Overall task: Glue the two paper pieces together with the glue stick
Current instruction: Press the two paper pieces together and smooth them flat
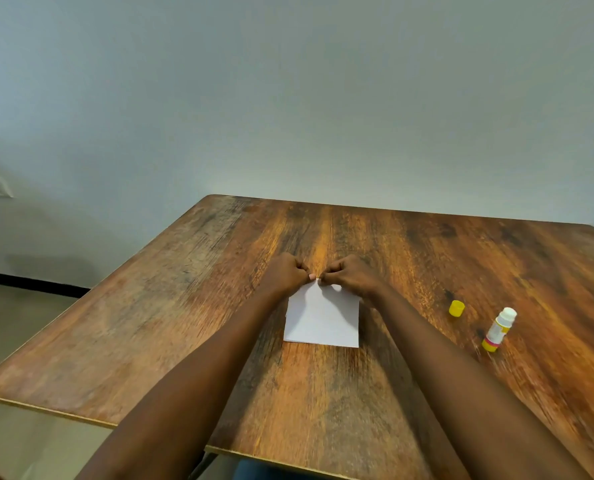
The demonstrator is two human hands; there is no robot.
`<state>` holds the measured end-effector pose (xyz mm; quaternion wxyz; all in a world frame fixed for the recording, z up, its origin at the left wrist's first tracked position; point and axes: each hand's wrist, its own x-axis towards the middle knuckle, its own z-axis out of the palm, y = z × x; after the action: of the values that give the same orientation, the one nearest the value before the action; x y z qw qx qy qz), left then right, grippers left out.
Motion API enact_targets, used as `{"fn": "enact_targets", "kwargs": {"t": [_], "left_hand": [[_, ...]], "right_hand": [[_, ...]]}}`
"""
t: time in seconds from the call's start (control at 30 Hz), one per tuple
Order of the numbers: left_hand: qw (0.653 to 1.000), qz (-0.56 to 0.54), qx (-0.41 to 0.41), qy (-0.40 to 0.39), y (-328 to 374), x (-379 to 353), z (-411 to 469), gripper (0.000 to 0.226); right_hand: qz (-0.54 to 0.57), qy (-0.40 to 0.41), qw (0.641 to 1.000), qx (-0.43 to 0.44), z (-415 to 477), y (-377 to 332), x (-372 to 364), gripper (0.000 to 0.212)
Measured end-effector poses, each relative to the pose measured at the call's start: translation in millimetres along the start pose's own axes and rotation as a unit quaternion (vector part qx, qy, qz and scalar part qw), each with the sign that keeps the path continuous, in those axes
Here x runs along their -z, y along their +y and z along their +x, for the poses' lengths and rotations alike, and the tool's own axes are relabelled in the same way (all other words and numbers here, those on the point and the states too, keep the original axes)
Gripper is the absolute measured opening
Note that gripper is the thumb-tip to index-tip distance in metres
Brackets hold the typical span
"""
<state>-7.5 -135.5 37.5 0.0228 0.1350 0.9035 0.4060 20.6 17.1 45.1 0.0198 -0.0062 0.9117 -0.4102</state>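
White paper (323, 320) lay flat on the bench (184, 323) — left hand (285, 273) and right hand (349, 275), fingers curled, both pinched its far edge. Glue stick (499, 330) sat uncapped to the right — yellow cap (456, 308) near it.

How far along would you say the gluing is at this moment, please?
Seemingly done: the glue stick sits uncapped on the table, its yellow cap apart, neither in a hand. In hand: the left hand and right hand pinch the far edge of the white paper, apparently two stacked sheets. Left: pressing it flat and recapping.
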Motion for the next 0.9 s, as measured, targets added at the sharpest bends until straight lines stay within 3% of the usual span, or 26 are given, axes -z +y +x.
{"fn": "enact_targets", "kwargs": {"t": [0.27, 0.4, 0.53, 0.7, 0.9], "left_hand": [[0.999, 0.047, -0.011, -0.014, -1.5, 7.4, -5.2, 0.023], [0.999, 0.047, -0.005, -0.013, -6.3, 10.7, -4.9, 0.039], [0.995, 0.095, -0.029, -0.023, -3.3, 7.5, -7.1, 0.015], [0.987, 0.128, -0.089, -0.022, 2.0, -1.9, -8.4, 0.027], [0.994, 0.081, -0.064, 0.022, 2.8, -1.9, -7.9, 0.021]], "right_hand": [[0.008, 0.006, 1.000, -0.002, 1.7, 10.5, 8.3, 0.016], [0.046, 0.016, 0.999, -0.008, -1.6, 18.4, 9.1, 0.013], [0.044, 0.016, 0.999, -0.017, -1.6, 18.5, 5.9, 0.013], [0.038, 0.018, 0.999, -0.004, -1.7, 12.5, 6.1, 0.017], [0.061, 0.031, 0.998, -0.011, -1.6, 11.8, 4.0, 0.015]]}}
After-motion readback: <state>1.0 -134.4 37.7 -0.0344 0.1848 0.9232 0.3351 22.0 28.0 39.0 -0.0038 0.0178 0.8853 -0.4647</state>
